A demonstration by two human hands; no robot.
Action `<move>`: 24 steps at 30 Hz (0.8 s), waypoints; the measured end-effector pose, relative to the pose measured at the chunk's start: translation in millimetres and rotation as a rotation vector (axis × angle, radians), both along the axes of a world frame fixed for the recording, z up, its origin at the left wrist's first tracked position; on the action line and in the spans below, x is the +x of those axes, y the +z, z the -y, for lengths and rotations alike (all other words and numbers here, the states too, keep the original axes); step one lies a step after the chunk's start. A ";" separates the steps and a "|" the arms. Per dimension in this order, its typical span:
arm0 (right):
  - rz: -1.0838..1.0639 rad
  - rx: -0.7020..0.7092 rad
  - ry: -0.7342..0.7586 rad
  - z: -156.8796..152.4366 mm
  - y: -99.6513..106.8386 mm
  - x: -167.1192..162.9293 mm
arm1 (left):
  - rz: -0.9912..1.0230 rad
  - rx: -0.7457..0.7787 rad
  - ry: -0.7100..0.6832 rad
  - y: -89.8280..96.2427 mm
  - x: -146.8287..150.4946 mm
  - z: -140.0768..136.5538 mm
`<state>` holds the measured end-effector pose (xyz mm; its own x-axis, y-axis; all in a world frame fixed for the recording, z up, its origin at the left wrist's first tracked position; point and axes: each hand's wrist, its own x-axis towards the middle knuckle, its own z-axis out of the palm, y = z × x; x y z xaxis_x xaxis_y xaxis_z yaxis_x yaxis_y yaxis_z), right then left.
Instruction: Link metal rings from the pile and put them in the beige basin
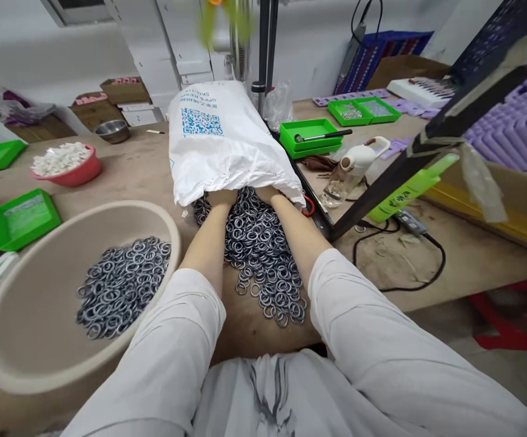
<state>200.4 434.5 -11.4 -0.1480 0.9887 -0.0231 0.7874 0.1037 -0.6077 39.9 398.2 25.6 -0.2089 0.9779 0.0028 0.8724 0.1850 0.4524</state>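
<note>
A large white sack (pixel 236 142) with blue print lies on the table, its mouth toward me. Dark grey rings (pixel 263 243) are heaped at the mouth and spread over the table edge side. My left hand (pixel 222 196) reaches into the sack at the left of the ring heap, and my right hand (pixel 267 193) goes in at the right. Only the wrists and backs of both hands show; the fingers are hidden under the sack and among the rings. At my left stands a big beige basin (pixel 31 267) with more of the same rings (pixel 127 285) in it.
Left are a red bowl (pixel 81 173) of white pieces and a green tray (pixel 26 221). Right of the sack are a black metal post (pixel 381 176), a green box (pixel 308 136) with a hammer-like tool, a spray bottle (pixel 354 164) and a cable (pixel 443 261). Purple pieces (pixel 518 127) fill a carton.
</note>
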 end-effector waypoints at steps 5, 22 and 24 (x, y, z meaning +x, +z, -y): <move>0.063 -0.054 -0.031 34.1 8.0 -4.5 | 0.017 0.007 0.036 -5.3 8.9 42.0; 0.124 0.363 0.083 213.9 47.3 71.2 | -0.226 0.138 -0.377 1.4 -20.9 212.9; 0.170 0.367 -0.025 250.2 32.8 92.4 | -0.281 0.235 -0.428 -1.0 -22.8 241.6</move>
<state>292.8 184.3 21.4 -0.1484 0.9391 0.3098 0.8787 0.2690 -0.3944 17.1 156.6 24.6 0.2467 0.9417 0.2286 0.9404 -0.2896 0.1783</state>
